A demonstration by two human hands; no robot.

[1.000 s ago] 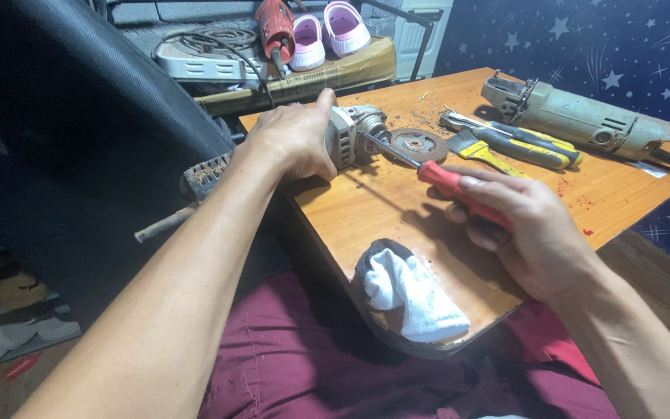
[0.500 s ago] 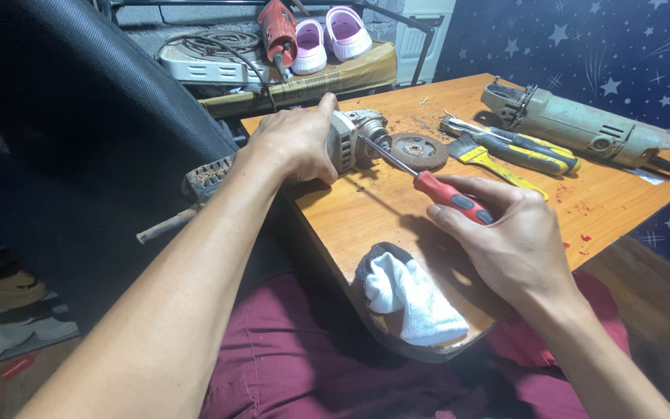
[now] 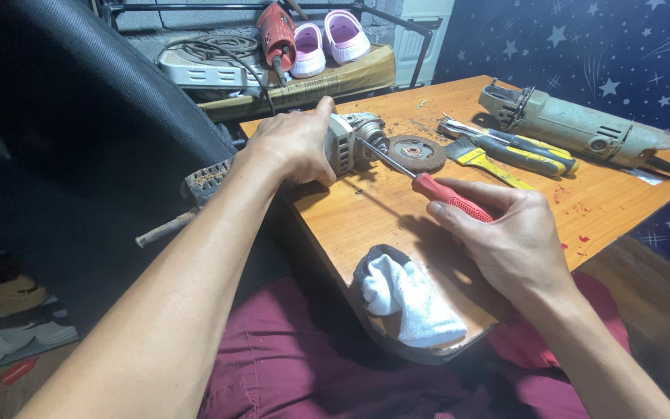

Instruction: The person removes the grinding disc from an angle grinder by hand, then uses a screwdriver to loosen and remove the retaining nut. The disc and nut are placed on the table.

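Note:
My left hand (image 3: 295, 144) grips the body of a grey angle grinder (image 3: 348, 140) that lies on its side on the wooden table (image 3: 366, 225). My right hand (image 3: 505, 233) holds a red-handled screwdriver (image 3: 450, 199); its thin shaft runs up and left, and the tip meets the grinder's head. A worn round grinding disc (image 3: 416, 153) lies flat on the table just right of the grinder's head.
A second, larger angle grinder (image 3: 575, 124) lies at the table's far right. Yellow-and-black pliers (image 3: 521, 151) and a yellow-handled tool (image 3: 482, 161) rest beside the disc. A white glove (image 3: 409, 299) lies at the near edge. Behind the table: pink shoes (image 3: 327, 39), a red drill (image 3: 277, 31).
My right hand has shifted along the screwdriver's handle and opened its fingers wider around it, turning the tool. The left hand and grinder have stayed in place.

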